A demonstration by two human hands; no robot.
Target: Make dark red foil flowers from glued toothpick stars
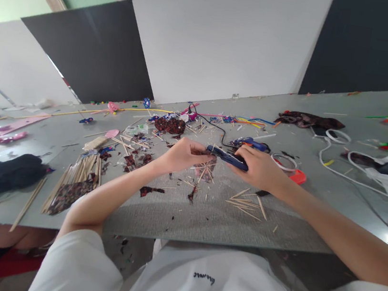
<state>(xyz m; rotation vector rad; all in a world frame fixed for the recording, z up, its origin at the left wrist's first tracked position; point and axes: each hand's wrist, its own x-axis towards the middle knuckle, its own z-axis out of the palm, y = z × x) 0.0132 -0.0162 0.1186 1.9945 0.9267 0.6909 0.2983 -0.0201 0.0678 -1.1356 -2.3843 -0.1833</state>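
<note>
My right hand [258, 166] is wrapped round a long dark blue hand tool [229, 158], whose exact kind I cannot make out. The tool's tip points left and meets the fingers of my left hand [185, 157]. Those fingers are pinched together on something small and dark, mostly hidden. Below them lie crossed thin wooden sticks [205, 170] with dark reddish scraps. Just behind my right hand rests a blue corded tool [252, 144]. A loose group of wooden sticks [245, 205] lies nearer to me on the right.
A bag of wooden sticks [74, 186] and a black cloth [3, 179] lie left. Dark reddish crumpled material [170, 125] sits behind my left hand. White cables [325, 157] and a red-orange piece [298, 177] are right. The table's front edge [180, 240] runs before me.
</note>
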